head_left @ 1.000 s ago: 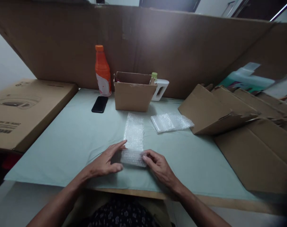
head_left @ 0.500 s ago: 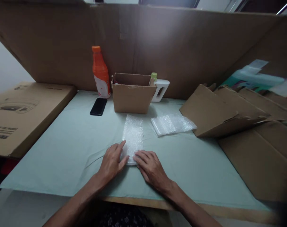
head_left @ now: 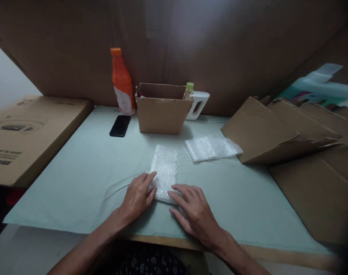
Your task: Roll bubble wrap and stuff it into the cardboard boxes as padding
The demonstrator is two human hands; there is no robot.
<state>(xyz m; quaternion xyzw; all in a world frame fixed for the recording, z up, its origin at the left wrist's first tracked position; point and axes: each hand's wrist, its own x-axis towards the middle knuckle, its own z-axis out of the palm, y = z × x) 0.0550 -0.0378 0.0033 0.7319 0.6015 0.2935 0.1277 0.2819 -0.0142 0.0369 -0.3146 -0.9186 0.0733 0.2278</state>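
Observation:
A folded strip of clear bubble wrap [head_left: 165, 168] lies flat on the pale green sheet [head_left: 85, 172] in front of me. Along its lower left edge rests my left hand [head_left: 138, 194], thumb and forefinger apart and touching the wrap. My right hand [head_left: 194, 208] has its fingers spread, with fingertips at the lower right corner of the strip and the thumb on the sheet. Farther to the right lies another folded piece of bubble wrap [head_left: 212, 149], which neither hand touches.
A cut cardboard box [head_left: 159, 116] stands at the back, with a white handled bottle [head_left: 201, 103] behind it. To its left are an orange bottle [head_left: 122, 84] and a black phone [head_left: 120, 126]. A flat carton [head_left: 44, 133] lies left; cardboard dividers [head_left: 262, 130] lean right.
My right hand has drawn slightly right and its fingers have spread. The bubble wrap strip has tilted a little and slid slightly toward me. My left hand stays at its left edge.

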